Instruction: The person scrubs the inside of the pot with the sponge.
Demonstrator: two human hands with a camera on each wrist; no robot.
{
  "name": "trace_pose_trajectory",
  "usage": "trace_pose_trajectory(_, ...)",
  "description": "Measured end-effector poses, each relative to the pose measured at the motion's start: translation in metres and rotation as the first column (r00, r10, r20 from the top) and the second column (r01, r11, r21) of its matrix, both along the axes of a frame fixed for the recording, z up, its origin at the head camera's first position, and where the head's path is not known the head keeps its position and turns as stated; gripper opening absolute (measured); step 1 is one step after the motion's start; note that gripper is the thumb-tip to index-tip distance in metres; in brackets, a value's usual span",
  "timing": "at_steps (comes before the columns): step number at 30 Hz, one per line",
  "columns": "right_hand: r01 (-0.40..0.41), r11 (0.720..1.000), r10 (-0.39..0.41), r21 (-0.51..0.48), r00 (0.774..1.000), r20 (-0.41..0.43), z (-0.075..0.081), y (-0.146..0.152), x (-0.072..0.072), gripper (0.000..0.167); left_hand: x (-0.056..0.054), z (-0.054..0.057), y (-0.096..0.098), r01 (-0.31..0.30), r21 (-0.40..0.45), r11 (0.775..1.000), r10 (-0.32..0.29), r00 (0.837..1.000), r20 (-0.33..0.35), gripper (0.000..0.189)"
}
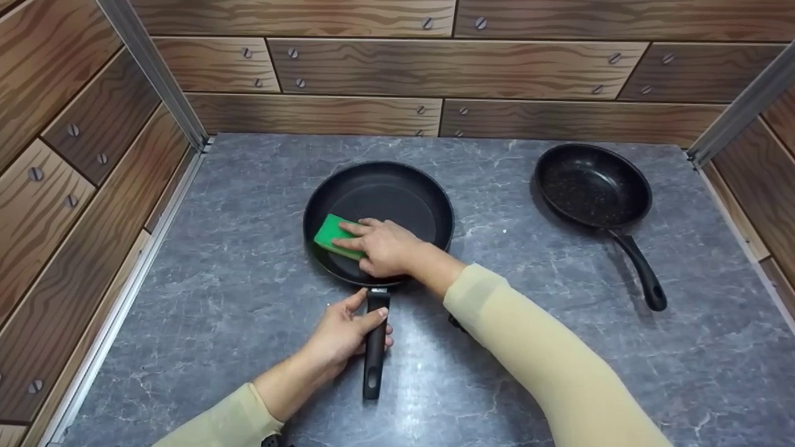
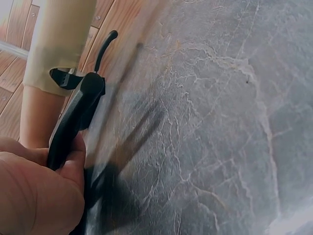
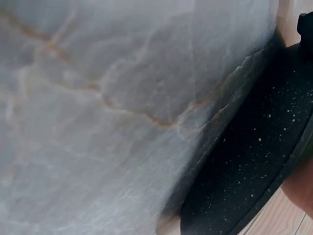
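A black frying pan (image 1: 397, 195) lies in the middle of the counter in the head view, its handle (image 1: 374, 363) pointing toward me. My left hand (image 1: 341, 329) grips that handle near the pan, thumb on top and fingertips coming round the far side. Inside the pan, at its left, is a green sponge (image 1: 330, 230) with a yellowish underside. My right hand (image 1: 391, 248) holds the sponge against the pan, fingers spread over it and thumb at its near edge. In the right wrist view the pan's speckled outer wall (image 3: 254, 142) hides most of that hand.
A second, smaller black frying pan (image 1: 593, 186) sits at the right, its handle (image 1: 643, 273) angled toward the front right. Grey marbled counter (image 1: 248, 205) surrounds both pans. Wood-patterned walls (image 1: 466, 68) close off the back and both sides.
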State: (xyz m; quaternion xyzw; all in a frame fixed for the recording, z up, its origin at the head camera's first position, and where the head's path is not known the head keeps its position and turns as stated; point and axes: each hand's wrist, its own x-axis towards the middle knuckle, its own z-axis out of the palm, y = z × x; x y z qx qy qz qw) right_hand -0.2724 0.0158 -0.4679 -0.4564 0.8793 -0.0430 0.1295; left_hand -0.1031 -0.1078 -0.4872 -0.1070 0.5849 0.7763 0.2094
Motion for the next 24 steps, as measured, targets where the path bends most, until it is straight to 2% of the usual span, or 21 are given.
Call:
trace_pose_trajectory(3, 0.036, 0.999, -0.036, 0.03, 0.999, 0.004, 0.0, -0.003, -0.002, 0.064, 0.001, 0.0, 0.0, -0.003, 0.003, 1.0, 0.003, 1.0, -0.006, 0.082)
trace_pose_trajectory(12, 0.132, 0.99, -0.127, 0.054, 0.989, -0.077, -0.002, -0.011, -0.011, 0.064, 0.003, 0.001, 0.0, -0.017, 0.018, 1.0, 0.018, 1.0, -0.015, 0.083)
trace_pose_trajectory(24, 0.243, 0.967, -0.239, 0.078, 0.969, -0.067, -0.001, -0.007, -0.026, 0.061, 0.002, -0.002, 0.002, -0.039, 0.024, 0.999, 0.039, 0.999, -0.02, 0.083)
